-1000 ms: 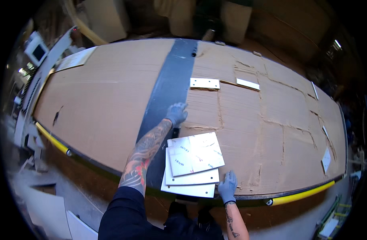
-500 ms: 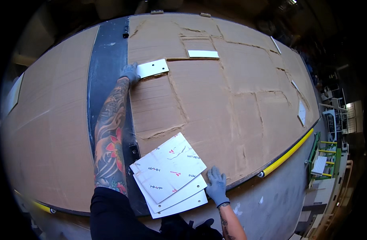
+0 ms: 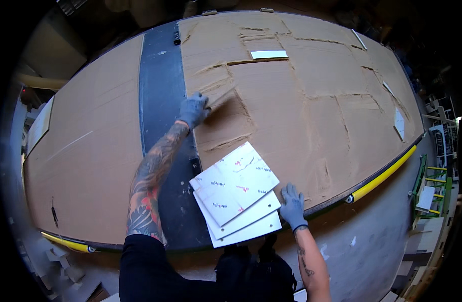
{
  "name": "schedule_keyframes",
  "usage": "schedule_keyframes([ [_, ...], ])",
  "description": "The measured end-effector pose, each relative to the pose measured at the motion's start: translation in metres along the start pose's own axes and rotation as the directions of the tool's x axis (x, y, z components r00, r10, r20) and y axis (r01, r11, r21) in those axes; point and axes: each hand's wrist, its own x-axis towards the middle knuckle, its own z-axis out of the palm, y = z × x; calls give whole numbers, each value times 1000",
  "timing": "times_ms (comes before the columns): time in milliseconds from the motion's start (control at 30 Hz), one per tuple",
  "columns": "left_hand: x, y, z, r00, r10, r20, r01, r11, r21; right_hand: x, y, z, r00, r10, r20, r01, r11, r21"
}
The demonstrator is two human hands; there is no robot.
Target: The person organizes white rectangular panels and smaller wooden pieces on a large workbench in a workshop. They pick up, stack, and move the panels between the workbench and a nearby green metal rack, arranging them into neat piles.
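Observation:
My left hand (image 3: 194, 110), in a grey glove, is raised above the brown dusty board surface (image 3: 271, 126) with its fingers closed on a small white panel (image 3: 223, 97). That panel is tilted nearly edge-on, and its drilled face does not show. My right hand (image 3: 293, 205), gloved too, lies with fingers stretched out at the near edge, beside a fanned stack of white panels. The top panel (image 3: 236, 181) bears a printed film; those under it (image 3: 256, 214) show drilled holes in the corners.
A narrow white strip (image 3: 269, 54) lies farther back, and thin offcuts (image 3: 399, 124) lie at the right. A dark band (image 3: 163, 85) divides the brown surface. Yellow padded bars (image 3: 384, 174) run along the near edge. A green rack (image 3: 432, 186) stands at the right.
My left hand has lifted the small white panel off the surface and brought it nearer, tipping it edge-on. My right hand stays by the stack. The whole view has shifted.

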Motion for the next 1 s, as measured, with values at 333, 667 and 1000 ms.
schedule_keyframes([
  [333, -182, 55, 28, 804, 139, 578, 411, 571, -710, -106, -22, 12, 854, 510, 98, -246, 231, 941],
  [667, -198, 76, 29, 719, 202, 666, 501, 513, -697, -125, -76, 18, 767, 130, 629, -429, -625, 652],
  [1000, -223, 121, 5, 755, 179, 631, 500, 467, -730, -75, -121, -13, 892, 414, 184, -13, -383, 924],
])
